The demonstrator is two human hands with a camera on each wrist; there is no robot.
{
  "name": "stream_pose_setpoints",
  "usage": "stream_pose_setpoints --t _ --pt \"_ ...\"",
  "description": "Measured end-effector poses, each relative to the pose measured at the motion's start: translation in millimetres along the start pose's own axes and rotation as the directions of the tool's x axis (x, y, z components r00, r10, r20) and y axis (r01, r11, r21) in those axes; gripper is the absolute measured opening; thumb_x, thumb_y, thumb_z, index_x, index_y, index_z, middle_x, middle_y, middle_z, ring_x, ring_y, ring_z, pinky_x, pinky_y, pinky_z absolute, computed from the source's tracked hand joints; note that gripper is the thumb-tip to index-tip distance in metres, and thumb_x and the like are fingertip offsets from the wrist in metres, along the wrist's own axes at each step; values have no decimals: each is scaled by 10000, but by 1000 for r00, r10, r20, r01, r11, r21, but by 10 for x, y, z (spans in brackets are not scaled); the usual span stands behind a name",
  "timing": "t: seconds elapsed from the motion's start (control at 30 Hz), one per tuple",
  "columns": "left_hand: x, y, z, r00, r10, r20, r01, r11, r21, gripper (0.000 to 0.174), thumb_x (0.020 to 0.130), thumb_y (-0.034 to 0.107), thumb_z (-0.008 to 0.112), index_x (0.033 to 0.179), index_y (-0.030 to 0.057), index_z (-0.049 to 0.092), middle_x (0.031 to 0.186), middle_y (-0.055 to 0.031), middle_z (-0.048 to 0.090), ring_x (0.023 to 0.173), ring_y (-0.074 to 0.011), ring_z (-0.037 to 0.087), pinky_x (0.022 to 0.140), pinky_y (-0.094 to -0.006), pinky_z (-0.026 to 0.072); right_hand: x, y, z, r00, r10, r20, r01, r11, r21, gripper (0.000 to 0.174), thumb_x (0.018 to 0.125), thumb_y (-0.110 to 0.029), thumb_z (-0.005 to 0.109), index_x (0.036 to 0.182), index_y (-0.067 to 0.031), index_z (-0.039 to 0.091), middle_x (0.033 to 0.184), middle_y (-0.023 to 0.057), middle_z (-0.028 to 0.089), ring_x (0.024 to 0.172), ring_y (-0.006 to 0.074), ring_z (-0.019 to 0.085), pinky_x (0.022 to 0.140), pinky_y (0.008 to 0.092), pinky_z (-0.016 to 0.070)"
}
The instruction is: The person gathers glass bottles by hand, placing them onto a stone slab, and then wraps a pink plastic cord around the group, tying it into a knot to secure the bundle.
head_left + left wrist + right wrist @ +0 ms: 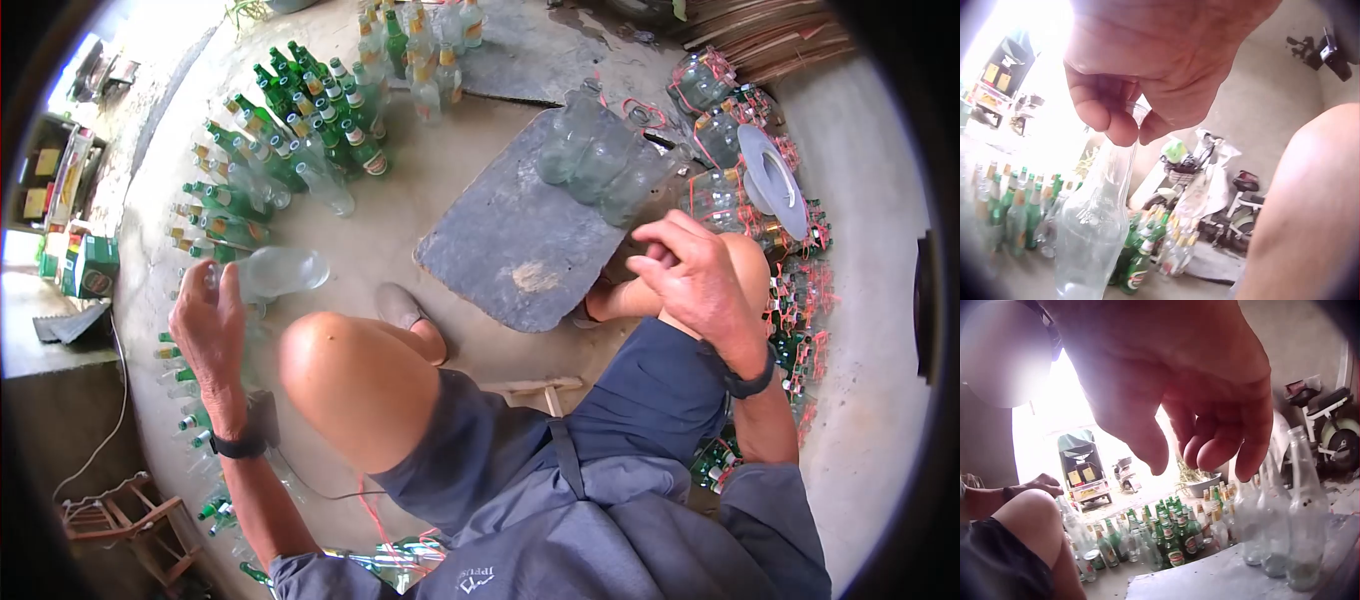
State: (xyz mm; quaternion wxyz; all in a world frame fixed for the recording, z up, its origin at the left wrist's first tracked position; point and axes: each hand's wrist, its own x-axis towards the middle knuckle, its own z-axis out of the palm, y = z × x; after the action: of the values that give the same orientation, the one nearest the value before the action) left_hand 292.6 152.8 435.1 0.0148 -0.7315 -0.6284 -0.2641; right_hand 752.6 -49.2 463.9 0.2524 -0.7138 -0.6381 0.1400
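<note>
My left hand [208,325] pinches a clear glass bottle [288,272] by its neck, out to the left of the knee. Up close in the left wrist view, thumb and fingers close round the mouth of this bottle [1091,231], which hangs below them. My right hand [695,285] is over the other knee, fingers loosely bent and holding nothing. Just beyond it, several clear bottles [590,160] are grouped on a dark slab [490,225]. In the right wrist view these bottles [1305,531] stand upright beside the fingertips [1247,469].
Rows of green and clear bottles [310,110] stand on the floor ahead and to the left. Bundles of bottles tied with red string [715,135] line the right wall, with a grey hat [772,182] on them. A wooden rack [130,520] is at lower left.
</note>
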Motion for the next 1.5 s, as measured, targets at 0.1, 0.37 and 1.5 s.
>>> stream_pose_setpoints --t 0.1,0.37,1.5 --pt "178 638 -222 997 43 65 -43 999 -9 290 926 251 748 1099 20 720 720 -122 674 655 -185 639 639 -344 503 114 -128 137 998 -39 57 31 989 144 280 823 -74 785 1074 3 689 864 101 613 715 217 656 653 331 542" --pt "253 1761 -125 959 229 168 -170 936 -308 271 868 231 774 1061 46 735 687 -130 696 614 -230 701 641 -359 543 383 -553 658 973 -174 -152 207 949 239 598 793 -132 840 1322 -27 583 1133 123 583 802 227 638 695 344 545" --pt "198 2191 865 957 216 192 13 631 -775 350 937 147 702 1185 -97 663 763 -64 671 611 -95 637 561 -250 517 1126 399 1094 938 73 -339 -10 983 184 295 832 -213 818 983 -27 646 828 114 637 599 215 640 608 361 527"
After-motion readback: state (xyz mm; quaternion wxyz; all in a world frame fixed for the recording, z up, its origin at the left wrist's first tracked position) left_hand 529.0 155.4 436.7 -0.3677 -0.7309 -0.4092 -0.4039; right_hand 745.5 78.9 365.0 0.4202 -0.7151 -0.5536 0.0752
